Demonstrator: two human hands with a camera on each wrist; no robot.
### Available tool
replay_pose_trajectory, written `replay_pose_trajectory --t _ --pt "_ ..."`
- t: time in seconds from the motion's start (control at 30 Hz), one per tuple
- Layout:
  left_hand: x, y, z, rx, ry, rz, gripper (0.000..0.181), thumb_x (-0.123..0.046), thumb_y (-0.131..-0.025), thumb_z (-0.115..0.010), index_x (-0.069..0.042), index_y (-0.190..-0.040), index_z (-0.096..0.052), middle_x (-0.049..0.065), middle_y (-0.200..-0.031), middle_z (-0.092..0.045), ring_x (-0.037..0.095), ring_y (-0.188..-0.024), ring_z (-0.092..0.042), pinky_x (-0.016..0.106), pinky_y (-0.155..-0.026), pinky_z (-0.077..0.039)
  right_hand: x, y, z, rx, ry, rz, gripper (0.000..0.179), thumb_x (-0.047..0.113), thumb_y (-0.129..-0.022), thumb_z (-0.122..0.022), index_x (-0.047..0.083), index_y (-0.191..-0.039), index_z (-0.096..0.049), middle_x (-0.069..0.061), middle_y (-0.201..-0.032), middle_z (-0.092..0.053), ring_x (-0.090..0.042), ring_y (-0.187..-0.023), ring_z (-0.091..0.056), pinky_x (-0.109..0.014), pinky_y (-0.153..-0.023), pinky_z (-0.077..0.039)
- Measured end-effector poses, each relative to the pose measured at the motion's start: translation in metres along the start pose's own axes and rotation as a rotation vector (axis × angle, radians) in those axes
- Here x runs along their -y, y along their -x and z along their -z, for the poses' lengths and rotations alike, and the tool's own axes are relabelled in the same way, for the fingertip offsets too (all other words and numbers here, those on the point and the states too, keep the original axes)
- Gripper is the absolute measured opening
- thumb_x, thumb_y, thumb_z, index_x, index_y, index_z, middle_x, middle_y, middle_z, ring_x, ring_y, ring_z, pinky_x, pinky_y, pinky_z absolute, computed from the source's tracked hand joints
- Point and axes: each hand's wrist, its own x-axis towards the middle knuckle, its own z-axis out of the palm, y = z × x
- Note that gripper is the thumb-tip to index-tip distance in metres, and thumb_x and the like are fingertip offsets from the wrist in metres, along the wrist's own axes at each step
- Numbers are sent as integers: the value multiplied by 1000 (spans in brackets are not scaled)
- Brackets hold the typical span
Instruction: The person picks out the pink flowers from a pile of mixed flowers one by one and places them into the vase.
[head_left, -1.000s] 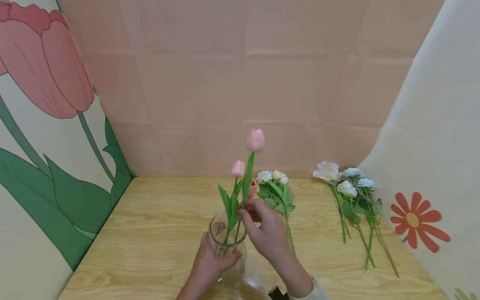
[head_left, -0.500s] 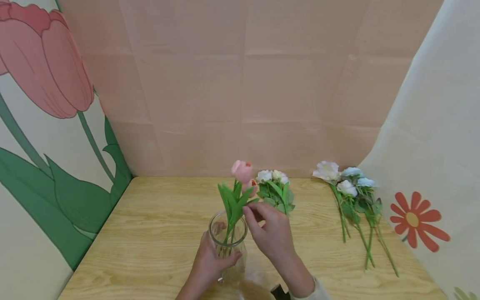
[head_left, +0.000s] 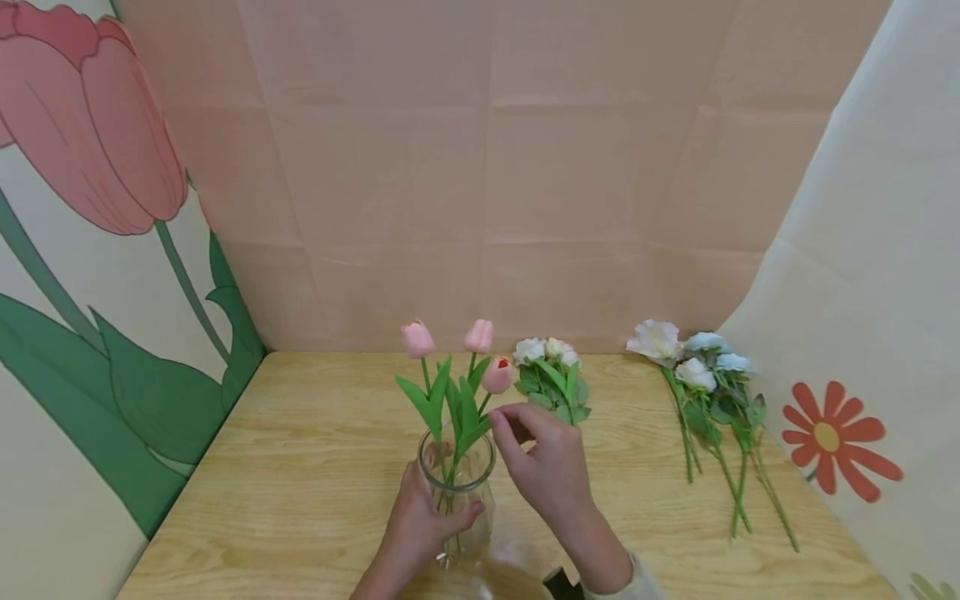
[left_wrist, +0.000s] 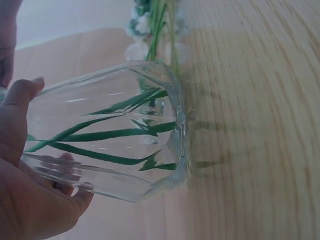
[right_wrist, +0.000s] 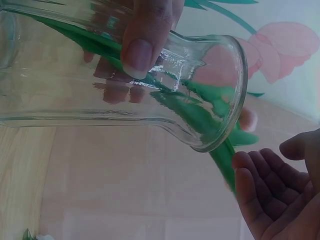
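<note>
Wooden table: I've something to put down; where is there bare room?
The broadest bare patch of wooden table lies between the left hand and the tulip-printed sheet. A smaller one separates the right hand and the flower pile at right. It is crowded around the glass vase: both hands, pink tulips and, behind, white flowers.

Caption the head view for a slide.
Left fingers grip a glass vase holding three pink tulips; right fingers beside a leaf; more flowers on the table.

Wore a pale cream sleeve (head_left: pixel 632 582) on the right forearm, with a small black block (head_left: pixel 561 585) beside it, apparently angular but partly cropped. Had a bare left hand (head_left: pixel 422 518) with a rounded thumbnail (right_wrist: pixel 137 58) and a bare right hand (head_left: pixel 546 463).
</note>
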Motion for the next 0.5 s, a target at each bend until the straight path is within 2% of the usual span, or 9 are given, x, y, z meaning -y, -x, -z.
replay_pose_trajectory --t 0.23,0.5 --pt "0 0 0 -1 4 -8 92 -40 -72 -90 -17 -147 -43 17 -138 -51 37 -129 -50 60 -107 -43 0 0 1 -4 -28 -1 5 6 -89 -75 9 -84 -74 3 -73 -69 -1 -63 -63 -23 -56 -57" --pt "0 0 -1 -2 7 4 92 -35 -73 -91 -18 -149 -42 16 -140 -49 37 -131 -48 62 -108 -41 -2 1 3 -9 -18 -2 5 6 -89 -75 9 -84 -74 3 -73 -70 -1 -64 -64 -15 -59 -55"
